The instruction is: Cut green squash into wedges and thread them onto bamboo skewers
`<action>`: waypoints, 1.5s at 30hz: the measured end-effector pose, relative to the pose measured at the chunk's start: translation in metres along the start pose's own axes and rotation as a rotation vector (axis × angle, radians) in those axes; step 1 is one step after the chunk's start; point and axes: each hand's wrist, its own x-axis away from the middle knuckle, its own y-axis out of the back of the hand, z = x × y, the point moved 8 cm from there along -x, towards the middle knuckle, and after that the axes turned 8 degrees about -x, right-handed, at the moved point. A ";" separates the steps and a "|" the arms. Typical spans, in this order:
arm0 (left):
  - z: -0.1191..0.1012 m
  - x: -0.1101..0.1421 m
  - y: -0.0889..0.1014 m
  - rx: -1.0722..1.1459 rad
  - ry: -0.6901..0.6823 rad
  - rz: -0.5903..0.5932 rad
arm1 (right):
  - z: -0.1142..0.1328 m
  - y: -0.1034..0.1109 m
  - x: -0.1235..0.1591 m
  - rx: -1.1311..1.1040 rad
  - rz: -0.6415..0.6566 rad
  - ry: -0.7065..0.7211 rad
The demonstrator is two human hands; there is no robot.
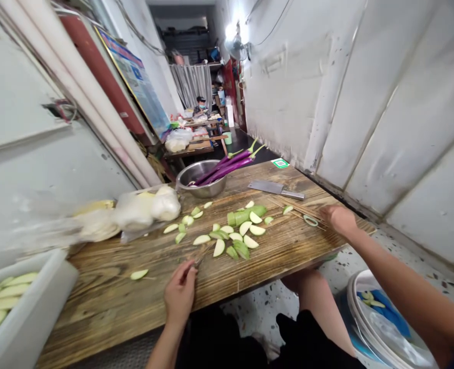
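My left hand (180, 289) is by the table's front edge, fingers closed in a pinch. Something thin and dark shows at its fingertips, too small to name. My right hand (340, 220) is closed at the near end of a loose bundle of bamboo skewers (294, 206); its fingertips are partly hidden. A pale green rubber band (310, 221) lies beside them. Between my hands are green-skinned vegetable slices (219, 248), scattered around a partly sliced piece of the same vegetable (259, 210). One slice (139, 275) lies apart at the left. Beyond the skewers rests a cleaver (265, 186).
A steel bowl (203, 192) holds long purple eggplants (230, 168). Plastic bags (134, 210) line the table's left side, near a white box (38, 312) of slices. A bucket (388, 318) stands on the floor at right. Another person (201, 106) sits far back.
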 end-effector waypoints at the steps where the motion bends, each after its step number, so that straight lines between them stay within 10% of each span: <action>1: -0.002 0.001 -0.001 -0.021 -0.017 -0.003 | 0.000 -0.001 -0.002 0.000 0.005 0.014; 11: -0.070 0.013 -0.024 -0.175 -0.403 0.095 | 0.014 0.013 0.010 -0.140 -0.128 -0.006; 16: -0.108 0.017 -0.061 -0.326 -0.534 0.150 | 0.034 0.019 0.056 -0.969 -0.254 -0.144; 22: -0.120 0.016 -0.087 -0.481 -0.520 0.120 | 0.099 -0.005 0.112 -1.588 -0.039 -0.162; 29: -0.117 0.009 -0.086 -0.419 -0.537 0.222 | 0.133 -0.019 0.134 -1.631 0.106 -0.133; 34: -0.103 -0.015 -0.073 -0.120 -0.294 0.225 | 0.152 -0.022 0.149 -1.508 0.187 -0.168; 45: -0.041 -0.014 -0.050 1.337 0.525 0.448 | 0.262 -0.059 0.200 -1.289 0.610 0.178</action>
